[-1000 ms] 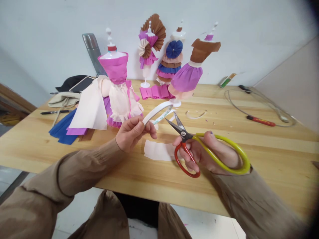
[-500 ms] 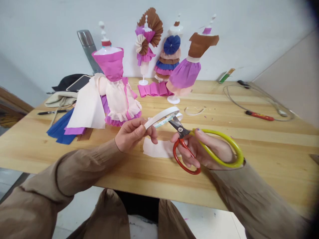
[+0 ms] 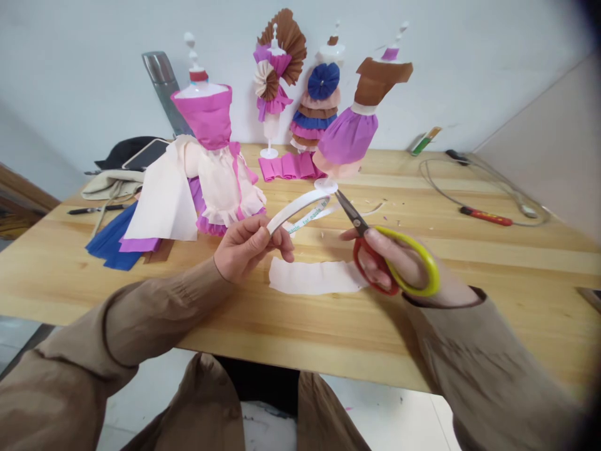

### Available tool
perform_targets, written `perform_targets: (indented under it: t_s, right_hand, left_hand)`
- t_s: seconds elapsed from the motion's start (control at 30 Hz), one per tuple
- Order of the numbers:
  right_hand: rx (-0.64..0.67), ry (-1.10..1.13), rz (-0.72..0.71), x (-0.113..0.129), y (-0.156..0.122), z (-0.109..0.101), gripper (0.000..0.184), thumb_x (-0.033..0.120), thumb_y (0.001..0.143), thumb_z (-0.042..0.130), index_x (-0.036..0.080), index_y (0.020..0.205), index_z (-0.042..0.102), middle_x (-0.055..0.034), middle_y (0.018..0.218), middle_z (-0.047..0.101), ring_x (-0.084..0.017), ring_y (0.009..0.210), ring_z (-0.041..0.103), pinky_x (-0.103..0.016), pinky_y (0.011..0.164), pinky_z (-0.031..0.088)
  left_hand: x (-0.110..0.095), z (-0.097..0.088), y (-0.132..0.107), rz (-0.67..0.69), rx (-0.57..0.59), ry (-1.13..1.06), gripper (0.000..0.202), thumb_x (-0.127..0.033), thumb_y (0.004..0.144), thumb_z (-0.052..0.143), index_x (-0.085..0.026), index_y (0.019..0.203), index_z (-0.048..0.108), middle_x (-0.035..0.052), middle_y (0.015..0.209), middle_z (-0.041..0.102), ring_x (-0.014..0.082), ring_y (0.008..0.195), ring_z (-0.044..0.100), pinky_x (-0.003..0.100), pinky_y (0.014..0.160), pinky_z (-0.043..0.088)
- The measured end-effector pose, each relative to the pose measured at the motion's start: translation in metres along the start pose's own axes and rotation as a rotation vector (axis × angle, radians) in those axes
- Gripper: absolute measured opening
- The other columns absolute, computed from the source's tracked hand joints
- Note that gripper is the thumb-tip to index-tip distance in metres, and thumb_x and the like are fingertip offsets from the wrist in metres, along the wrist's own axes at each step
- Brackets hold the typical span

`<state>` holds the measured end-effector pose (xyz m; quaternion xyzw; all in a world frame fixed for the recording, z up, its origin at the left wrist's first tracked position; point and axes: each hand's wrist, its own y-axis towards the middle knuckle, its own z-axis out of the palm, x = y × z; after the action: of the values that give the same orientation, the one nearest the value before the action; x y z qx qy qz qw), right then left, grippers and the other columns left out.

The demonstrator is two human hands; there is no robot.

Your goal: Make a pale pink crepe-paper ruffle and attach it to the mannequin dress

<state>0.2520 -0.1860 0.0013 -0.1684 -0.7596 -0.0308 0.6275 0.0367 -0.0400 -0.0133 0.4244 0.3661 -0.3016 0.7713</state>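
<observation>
My left hand (image 3: 251, 247) pinches one end of a white strip of tape (image 3: 300, 208), which arches up and to the right above the wooden table (image 3: 493, 300). My right hand (image 3: 399, 266) grips scissors (image 3: 375, 247) with one red and one yellow handle; their blades are closed and point up-left, with the tips close to the strip's far end. A pale pink crepe paper piece (image 3: 314, 277) lies flat on the table between my hands.
Several small mannequins in crepe paper dresses stand behind: a pink and cream one (image 3: 211, 163), and others (image 3: 350, 119) by the wall. Blue paper (image 3: 110, 241), a phone (image 3: 143, 153), a metal flask (image 3: 162, 88), a red screwdriver (image 3: 486, 217) and a cable (image 3: 469, 188) lie around.
The scissors closed on the strip's end and then drew back to the right with blades shut. My left hand kept its hold on the strip.
</observation>
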Motion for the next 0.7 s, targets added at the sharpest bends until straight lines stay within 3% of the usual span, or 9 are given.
perform_targets:
  t_s: [0.17, 0.27, 0.47, 0.7]
  right_hand:
    - [-0.185, -0.948, 0.006, 0.007, 0.008, -0.022, 0.033, 0.053, 0.080, 0.058, 0.021, 0.086, 0.065, -0.0033, 0.063, 0.058, -0.016, 0.052, 0.051, -0.028, 0.049, 0.032]
    - [-0.229, -1.276, 0.104, 0.009, 0.012, -0.036, 0.025, 0.040, 0.086, 0.050, 0.022, 0.091, 0.066, -0.0077, 0.070, 0.064, -0.020, 0.056, 0.054, -0.029, 0.051, 0.031]
    - [-0.098, -1.324, 0.115, -0.002, 0.031, -0.066, 0.038, 0.033, 0.084, 0.049, 0.023, 0.115, 0.068, -0.0106, 0.083, 0.071, -0.025, 0.068, 0.063, -0.031, 0.059, 0.038]
    - [0.025, -1.256, 0.047, -0.011, 0.043, -0.084, 0.059, 0.035, 0.079, 0.057, 0.019, 0.136, 0.058, -0.0097, 0.086, 0.073, -0.024, 0.072, 0.065, -0.032, 0.064, 0.045]
  left_hand:
    - [-0.001, 0.000, 0.000, 0.014, -0.017, -0.006, 0.025, -0.034, 0.092, 0.060, -0.013, 0.081, 0.067, 0.0045, 0.078, 0.069, 0.0141, 0.069, 0.069, 0.029, 0.071, 0.056]
    - [-0.001, 0.000, 0.000, 0.018, -0.028, 0.001, 0.025, -0.035, 0.091, 0.061, -0.013, 0.080, 0.066, 0.0045, 0.077, 0.069, 0.0142, 0.068, 0.069, 0.029, 0.070, 0.056]
    - [0.000, 0.002, 0.000, 0.002, -0.055, 0.019, 0.027, -0.038, 0.089, 0.064, -0.013, 0.079, 0.066, 0.0044, 0.077, 0.069, 0.0148, 0.066, 0.069, 0.031, 0.069, 0.057]
    - [0.000, 0.001, -0.002, -0.014, -0.041, 0.038, 0.026, -0.036, 0.089, 0.064, -0.012, 0.080, 0.068, 0.0042, 0.078, 0.071, 0.0125, 0.064, 0.069, 0.026, 0.066, 0.056]
